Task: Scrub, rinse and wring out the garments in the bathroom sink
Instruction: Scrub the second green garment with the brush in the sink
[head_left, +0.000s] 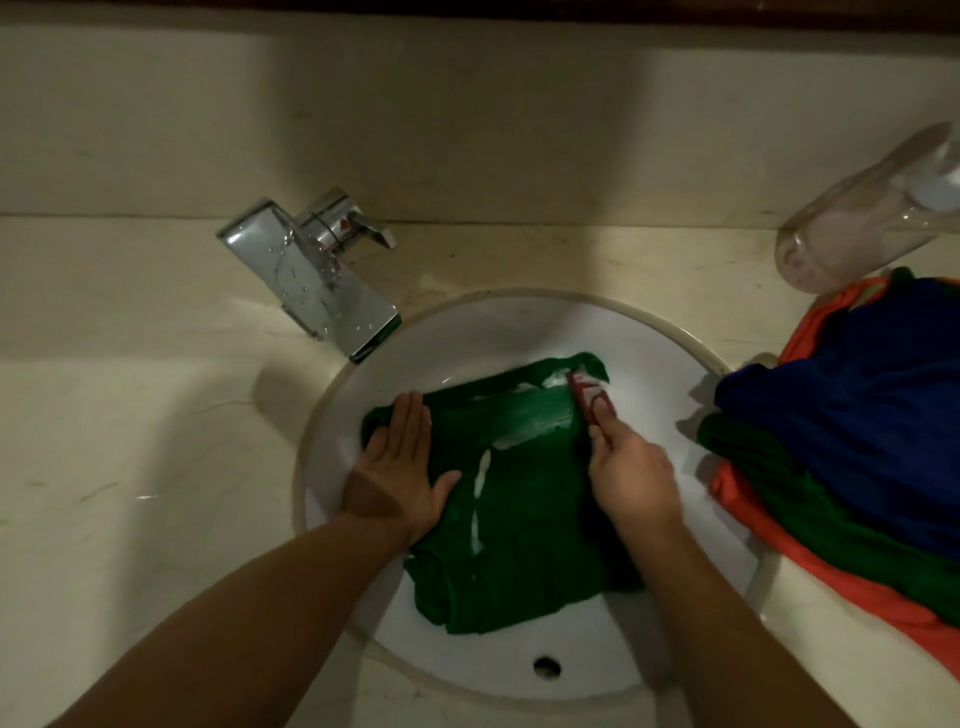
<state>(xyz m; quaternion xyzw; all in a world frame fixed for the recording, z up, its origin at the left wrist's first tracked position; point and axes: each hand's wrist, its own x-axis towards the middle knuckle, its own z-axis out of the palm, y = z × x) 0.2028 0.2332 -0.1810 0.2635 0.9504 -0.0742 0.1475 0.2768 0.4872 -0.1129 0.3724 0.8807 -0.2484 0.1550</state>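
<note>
Head view, dim light. Green garment (519, 519) lies folded in the white sink (467, 332), centre of frame, running from the upper right of the bowl down toward the lower middle. White soap streaks (482, 470) run across its middle and along the upper fold.

My left hand (395, 467) is flat on the garment's left edge, palm down, fingers straight and together, thumb spread out to the right. It presses and holds nothing.

My right hand (631, 478) is at the garment's right edge, fingers curled round a red brush (589, 397). It's blurred, so brush is my best read. The red end points to the upper left and touches the garment's upper right corner, where foam shows.

Both my forearms come in from the bottom of the frame.

Chrome faucet (311, 275) sits upper left of the bowl, wet with droplets, spout tip over the sink rim. Can't tell if water is running.

A small dark hole (546, 666) is in the sink wall at bottom centre.

Right edge of frame: a pile of clothes on the beige counter (130, 415), just beside the sink rim, with blue cloth (857, 405) on top, green cloth (779, 467) under it and orange cloth (810, 571) lowest.

Clear bottle (872, 208) at the upper right, tilted, its lower end just above the pile.
</note>
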